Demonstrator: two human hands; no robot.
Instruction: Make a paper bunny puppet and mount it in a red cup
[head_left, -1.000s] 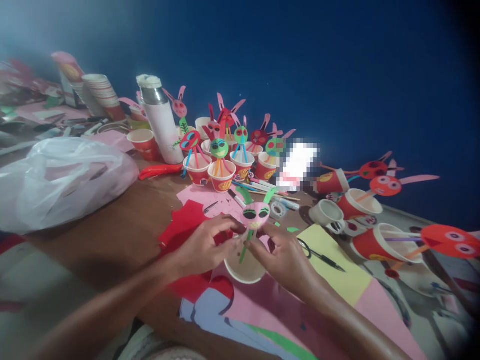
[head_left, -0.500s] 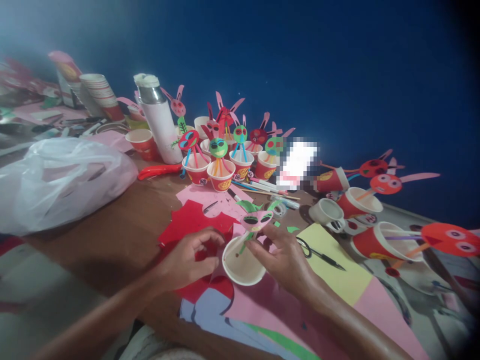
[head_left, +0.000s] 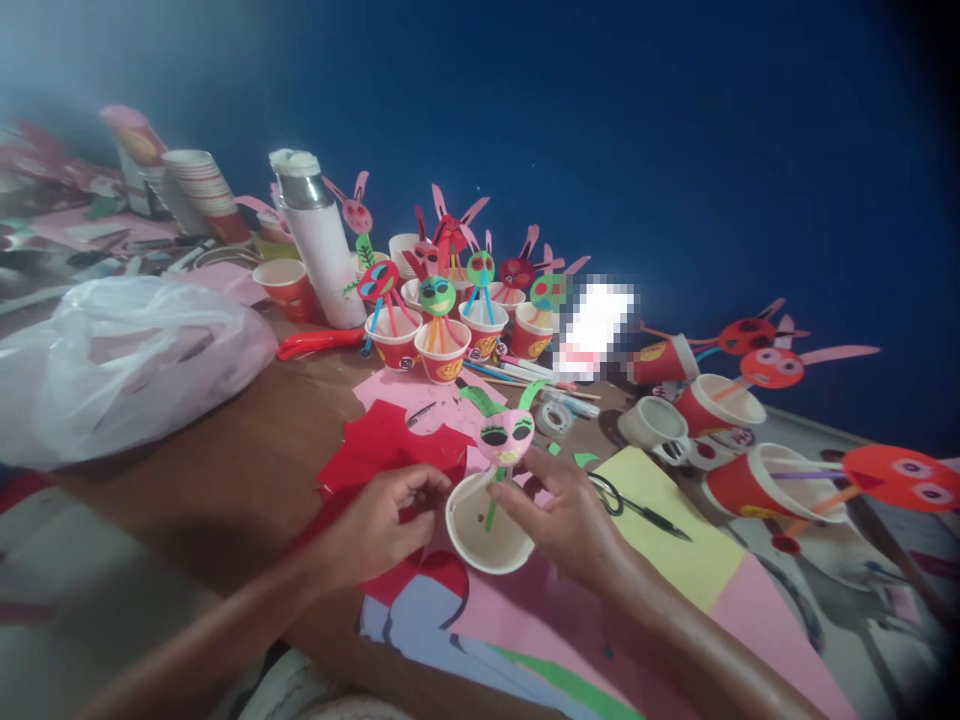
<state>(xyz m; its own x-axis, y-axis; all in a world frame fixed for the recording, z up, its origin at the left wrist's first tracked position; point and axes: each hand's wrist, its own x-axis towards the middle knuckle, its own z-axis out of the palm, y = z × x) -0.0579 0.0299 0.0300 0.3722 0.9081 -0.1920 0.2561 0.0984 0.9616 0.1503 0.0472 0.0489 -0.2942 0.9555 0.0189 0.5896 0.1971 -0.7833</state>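
Note:
A white-lined paper cup (head_left: 480, 550) stands in front of me on pink paper. From it rises a paper rabbit figure (head_left: 504, 440) with a pink face, dark eyes and green ears. Its green stalk (head_left: 491, 512) reaches down into the cup. My right hand (head_left: 562, 515) closes its thumb and fingers around the stalk just under the face, at the cup's right rim; part of the grip is hidden behind the face. My left hand (head_left: 397, 510) is beside the cup's left rim, fingers curled but apart from the thumb, with nothing between them.
Finished figures in red cups (head_left: 442, 355) stand behind, others (head_left: 720, 400) at right. Scissors (head_left: 609, 492) and a black pen (head_left: 660, 522) lie on yellow paper. A white plastic bag (head_left: 135, 370), red-handled tool (head_left: 315, 343), flask (head_left: 319, 250) and mug (head_left: 654, 425) surround the work.
The rabbit's face has tipped upright and turned more toward me, its ears now pointing up. Its stalk stands straighter in the cup. Both hands have hardly moved.

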